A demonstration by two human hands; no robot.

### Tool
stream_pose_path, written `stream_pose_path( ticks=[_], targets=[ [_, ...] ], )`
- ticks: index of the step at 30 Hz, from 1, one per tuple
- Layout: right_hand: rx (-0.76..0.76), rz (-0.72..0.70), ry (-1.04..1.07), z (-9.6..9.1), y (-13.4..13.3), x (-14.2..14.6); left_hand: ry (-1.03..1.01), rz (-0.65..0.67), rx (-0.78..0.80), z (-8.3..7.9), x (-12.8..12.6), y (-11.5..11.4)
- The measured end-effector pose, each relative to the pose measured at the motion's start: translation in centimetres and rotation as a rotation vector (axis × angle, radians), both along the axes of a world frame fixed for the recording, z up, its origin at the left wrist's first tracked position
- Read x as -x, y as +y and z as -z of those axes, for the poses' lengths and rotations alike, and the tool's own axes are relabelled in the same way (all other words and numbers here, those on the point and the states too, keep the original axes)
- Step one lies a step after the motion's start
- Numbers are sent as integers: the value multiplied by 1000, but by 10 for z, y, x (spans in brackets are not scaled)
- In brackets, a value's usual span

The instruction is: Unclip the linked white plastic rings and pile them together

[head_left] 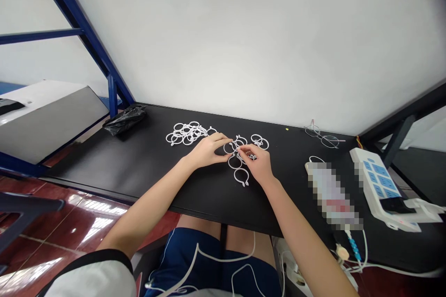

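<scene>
Several thin white plastic rings with small knobbed ends, resembling curtain rings, lie in a loose cluster (pixel 234 163) in front of me on the black table. My left hand (pixel 208 151) reaches in from the left, thumb and fingers apart, fingertips at the edge of the cluster. Thumb and index finger of my right hand (pixel 258 163) are pinched together on a white ring at the cluster's middle; the fingers partly hide it. One single ring (pixel 241 176) lies nearer to me, and a pair of rings (pixel 259 142) sits just beyond my right hand.
A larger heap of white rings (pixel 186 133) lies behind my left hand. A black plastic bag (pixel 125 119) is at the far left. On the right are eyeglasses (pixel 322 137), a blurred-out phone (pixel 334 195) on a cable and a power strip (pixel 381 185). A white wall (pixel 223 46) borders the back.
</scene>
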State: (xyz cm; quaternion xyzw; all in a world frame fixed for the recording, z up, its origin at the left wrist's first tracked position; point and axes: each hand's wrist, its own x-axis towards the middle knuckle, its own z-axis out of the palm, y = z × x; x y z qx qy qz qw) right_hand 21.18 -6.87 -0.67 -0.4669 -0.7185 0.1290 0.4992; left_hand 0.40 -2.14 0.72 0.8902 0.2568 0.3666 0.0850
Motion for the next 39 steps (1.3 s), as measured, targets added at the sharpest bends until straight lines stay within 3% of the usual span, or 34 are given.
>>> stream_pose_path(
  ticks=[24,32,39],
  targets=[
    [12,-72,-11,2,0,2,90,-26,60,-4,-2,-4],
    [15,-71,42,3,0,3,41,-162,25,-6,8,4],
    [20,-65,38,1,-1,3,92,-387,1,-11,25,18]
  ],
)
